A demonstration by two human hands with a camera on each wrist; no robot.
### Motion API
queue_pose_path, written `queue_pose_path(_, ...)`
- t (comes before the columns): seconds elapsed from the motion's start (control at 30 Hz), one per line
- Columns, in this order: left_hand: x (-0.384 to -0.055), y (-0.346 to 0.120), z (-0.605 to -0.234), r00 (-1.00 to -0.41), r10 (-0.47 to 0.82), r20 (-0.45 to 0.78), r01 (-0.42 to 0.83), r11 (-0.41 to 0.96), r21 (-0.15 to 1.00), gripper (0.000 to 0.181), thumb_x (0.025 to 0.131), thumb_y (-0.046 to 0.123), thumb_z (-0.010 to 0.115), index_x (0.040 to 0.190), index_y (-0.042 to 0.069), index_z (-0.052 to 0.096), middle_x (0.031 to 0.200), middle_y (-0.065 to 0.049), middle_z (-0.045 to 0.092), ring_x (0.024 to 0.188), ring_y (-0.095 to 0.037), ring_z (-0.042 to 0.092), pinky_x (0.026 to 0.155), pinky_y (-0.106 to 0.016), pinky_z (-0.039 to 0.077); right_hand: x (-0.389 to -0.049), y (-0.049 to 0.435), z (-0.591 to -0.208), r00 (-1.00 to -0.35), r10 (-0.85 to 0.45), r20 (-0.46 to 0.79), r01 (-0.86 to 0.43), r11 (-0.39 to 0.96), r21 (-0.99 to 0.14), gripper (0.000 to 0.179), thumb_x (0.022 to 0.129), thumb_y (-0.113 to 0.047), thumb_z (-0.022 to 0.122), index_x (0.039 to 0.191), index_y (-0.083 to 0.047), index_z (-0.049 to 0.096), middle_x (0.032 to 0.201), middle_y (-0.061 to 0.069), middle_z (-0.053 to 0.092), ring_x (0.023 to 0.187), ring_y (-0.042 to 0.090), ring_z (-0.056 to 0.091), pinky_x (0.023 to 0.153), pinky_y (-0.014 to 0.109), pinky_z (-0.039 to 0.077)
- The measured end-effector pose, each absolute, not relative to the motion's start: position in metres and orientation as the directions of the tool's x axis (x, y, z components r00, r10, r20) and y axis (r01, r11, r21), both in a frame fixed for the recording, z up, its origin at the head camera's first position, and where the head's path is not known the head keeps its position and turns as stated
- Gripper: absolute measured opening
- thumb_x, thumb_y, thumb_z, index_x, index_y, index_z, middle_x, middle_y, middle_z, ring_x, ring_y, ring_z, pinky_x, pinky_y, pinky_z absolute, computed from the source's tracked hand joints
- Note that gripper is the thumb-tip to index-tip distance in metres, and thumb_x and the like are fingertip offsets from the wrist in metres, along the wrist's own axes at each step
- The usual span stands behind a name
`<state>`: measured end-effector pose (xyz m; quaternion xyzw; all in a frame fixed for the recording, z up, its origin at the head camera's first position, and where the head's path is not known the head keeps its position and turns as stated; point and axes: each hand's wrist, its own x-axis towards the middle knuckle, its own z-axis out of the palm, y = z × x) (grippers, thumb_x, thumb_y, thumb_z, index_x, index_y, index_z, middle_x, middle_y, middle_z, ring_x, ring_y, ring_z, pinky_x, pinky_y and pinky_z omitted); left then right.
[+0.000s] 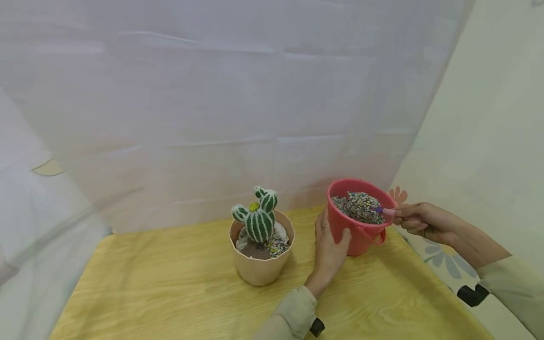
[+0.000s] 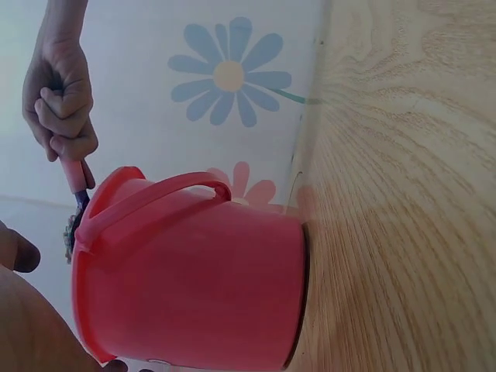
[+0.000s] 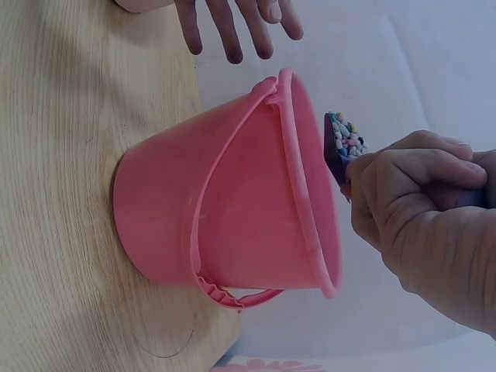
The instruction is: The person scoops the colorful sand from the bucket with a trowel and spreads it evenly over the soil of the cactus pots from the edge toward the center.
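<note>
A pink bucket [image 1: 358,241] stands on the table, filled with small multicoloured pebbles [image 1: 350,210]. My right hand [image 1: 425,224] grips the pink handle of a small trowel [image 1: 388,212] at the bucket's right rim. In the right wrist view, pebbles [image 3: 350,138] are heaped on the trowel's dark purple blade [image 3: 333,155], over the bucket mouth. My left hand [image 1: 331,252] is at the bucket's left side, its fingers spread and fairly straight along the wall. Left of that hand is a beige pot [image 1: 259,271] holding a knitted green cactus [image 1: 259,225].
Inside the pot, white stuffing and some pebbles [image 1: 277,245] surround the cactus over a brown surface. The bucket's handle [image 1: 369,236] hangs down its front. The wooden table [image 1: 170,283] ends near the bucket on the right, and pale cloth [image 1: 212,118] hangs behind.
</note>
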<state>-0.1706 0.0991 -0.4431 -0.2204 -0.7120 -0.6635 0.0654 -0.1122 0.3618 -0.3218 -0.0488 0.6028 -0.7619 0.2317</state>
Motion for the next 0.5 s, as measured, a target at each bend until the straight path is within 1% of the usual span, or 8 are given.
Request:
queue_pose_path(0.03,-0.169,0.097,-0.443,-0.894,0.231,0.384,0.4,0.024,0.916,0.078,0.097,0.018,0.068,0.161,0.034,0.027,0.158,-0.003,0.032,0.138,-0.028,0.042,0.108,-0.045,0.04,-0.112,0.361,-0.321,-0.888,-0.412,-0.206,0.296,-0.168,-0.94,0.04,0.112,-0.005,0.027,0.131,0.0,0.062,0.088,0.001,0.054,0.058,0.01,0.021,0.054,0.021,0.023)
queue_pose_path(0.07,-0.168,0.096,-0.443,-0.893,0.236,0.384,0.401,0.026,0.916,0.077,0.097,0.018,0.068,0.162,0.032,0.028,0.158,-0.004,0.032,0.137,-0.028,0.042,0.108,-0.046,0.04,-0.111,0.36,-0.321,-0.887,-0.413,-0.206,0.297,-0.17,-0.939,0.04,0.112,-0.004,0.027,0.13,0.0,0.062,0.09,0.001,0.055,0.058,0.01,0.02,0.054,0.021,0.023)
queue_pose_path(0.13,-0.166,0.093,-0.442,-0.891,0.246,0.382,0.403,0.037,0.915,0.076,0.097,0.018,0.068,0.162,0.028,0.03,0.157,-0.003,0.033,0.137,-0.027,0.043,0.107,-0.045,0.041,-0.111,0.358,-0.321,-0.888,-0.409,-0.212,0.304,-0.175,-0.937,0.041,0.111,-0.004,0.027,0.128,-0.001,0.065,0.101,0.001,0.061,0.058,0.01,0.02,0.054,0.02,0.024)
queue_pose_path(0.17,-0.165,0.091,-0.442,-0.89,0.253,0.379,0.402,0.044,0.914,0.075,0.098,0.018,0.067,0.162,0.026,0.03,0.157,-0.003,0.034,0.136,-0.026,0.043,0.107,-0.045,0.041,-0.111,0.357,-0.32,-0.888,-0.407,-0.213,0.303,-0.173,-0.937,0.042,0.111,-0.004,0.027,0.128,-0.001,0.065,0.109,0.002,0.063,0.058,0.01,0.019,0.054,0.02,0.024)
queue_pose_path(0.27,-0.165,0.088,-0.441,-0.886,0.255,0.387,0.416,0.069,0.907,0.073,0.098,0.02,0.067,0.161,0.021,0.032,0.155,-0.002,0.036,0.135,-0.026,0.044,0.107,-0.045,0.041,-0.111,0.355,-0.32,-0.89,-0.401,-0.215,0.3,-0.163,-0.94,0.043,0.111,-0.003,0.028,0.129,-0.003,0.067,0.124,0.008,0.065,0.057,0.01,0.017,0.054,0.02,0.023)
queue_pose_path(0.3,-0.165,0.087,-0.442,-0.885,0.25,0.393,0.422,0.077,0.903,0.072,0.098,0.02,0.067,0.161,0.019,0.033,0.155,-0.001,0.037,0.135,-0.026,0.044,0.107,-0.046,0.041,-0.112,0.354,-0.32,-0.89,-0.402,-0.214,0.299,-0.161,-0.941,0.043,0.111,-0.003,0.028,0.131,-0.004,0.066,0.126,0.011,0.065,0.057,0.01,0.017,0.054,0.02,0.023)
queue_pose_path(0.37,-0.166,0.085,-0.441,-0.886,0.243,0.394,0.424,0.081,0.902,0.071,0.097,0.02,0.067,0.16,0.019,0.034,0.154,0.0,0.038,0.135,-0.027,0.045,0.107,-0.046,0.041,-0.112,0.353,-0.32,-0.888,-0.407,-0.212,0.296,-0.155,-0.942,0.043,0.111,-0.003,0.028,0.134,-0.003,0.064,0.123,0.014,0.065,0.057,0.011,0.016,0.054,0.02,0.022)
queue_pose_path(0.5,-0.164,0.079,-0.441,-0.891,0.236,0.388,0.415,0.074,0.907,0.069,0.098,0.023,0.066,0.159,0.019,0.034,0.154,0.003,0.038,0.136,-0.027,0.044,0.109,-0.046,0.039,-0.113,0.349,-0.32,-0.883,-0.42,-0.21,0.299,-0.161,-0.941,0.043,0.111,-0.003,0.028,0.138,0.0,0.061,0.117,0.013,0.065,0.057,0.011,0.017,0.054,0.02,0.023)
